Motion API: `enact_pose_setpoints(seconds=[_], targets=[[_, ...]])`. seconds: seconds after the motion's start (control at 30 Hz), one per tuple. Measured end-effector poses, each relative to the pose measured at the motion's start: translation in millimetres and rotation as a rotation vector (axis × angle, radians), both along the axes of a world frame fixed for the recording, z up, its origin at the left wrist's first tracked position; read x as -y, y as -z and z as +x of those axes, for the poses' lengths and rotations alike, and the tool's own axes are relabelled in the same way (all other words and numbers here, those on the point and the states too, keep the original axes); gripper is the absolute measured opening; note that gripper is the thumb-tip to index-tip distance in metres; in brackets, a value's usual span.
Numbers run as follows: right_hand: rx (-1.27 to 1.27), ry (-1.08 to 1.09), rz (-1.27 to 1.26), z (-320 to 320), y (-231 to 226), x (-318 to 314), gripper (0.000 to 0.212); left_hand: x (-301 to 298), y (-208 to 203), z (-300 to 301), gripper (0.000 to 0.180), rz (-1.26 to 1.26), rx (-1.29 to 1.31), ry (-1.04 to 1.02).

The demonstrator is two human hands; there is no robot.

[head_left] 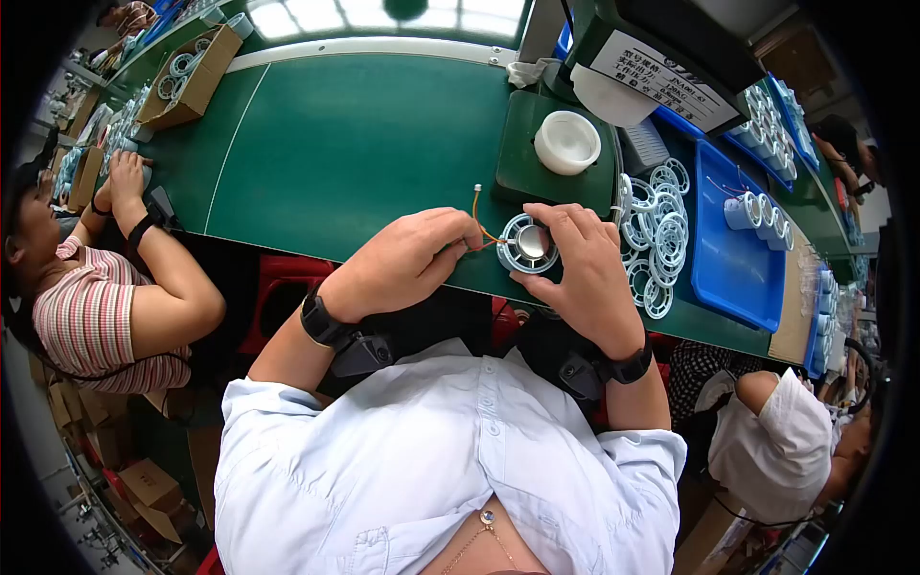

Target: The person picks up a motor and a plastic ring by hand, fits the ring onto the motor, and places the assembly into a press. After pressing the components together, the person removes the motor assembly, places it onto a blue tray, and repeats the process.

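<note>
A: Pretty evenly lit, tbh. Bright overhead light is reflected as glare on the far end of the green table [316, 134]. Shadows are kept soft and short.

B: Yeah, heavy fisheye bending is seen toward the rim, with black vignetting at the corners. The centre is rendered sharp; the edges are smeared.

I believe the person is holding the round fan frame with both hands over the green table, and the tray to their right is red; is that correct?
Not quite: the head view shows the tray is blue. The rest holds: left hand and right hand hold the round fan frame over the green table.
</note>
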State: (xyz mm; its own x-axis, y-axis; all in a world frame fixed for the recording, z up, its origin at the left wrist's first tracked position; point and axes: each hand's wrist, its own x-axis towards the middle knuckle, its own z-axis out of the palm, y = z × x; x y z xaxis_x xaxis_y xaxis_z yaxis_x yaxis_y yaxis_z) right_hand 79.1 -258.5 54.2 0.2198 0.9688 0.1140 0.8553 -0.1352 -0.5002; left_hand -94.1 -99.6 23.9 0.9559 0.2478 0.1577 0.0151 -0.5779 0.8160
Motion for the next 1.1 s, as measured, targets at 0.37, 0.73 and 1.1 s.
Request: enact_pose_setpoints(seconds=[0.37,0.73,1.1], targets=[[-0.012,-0.004,0.017,-2,0,0,0.06,-1,2,14,0.015,-0.183,-0.03,-0.039],[-0.016,-0.002,-0.034,-4,-2,1,0.06,-6,-23,31,0.004,0.021,0.15,0.08],[0.024,0.004,0.15,2,1,9,0.07,-51,-54,21,0.013,-0.594,0.142,-0.058]])
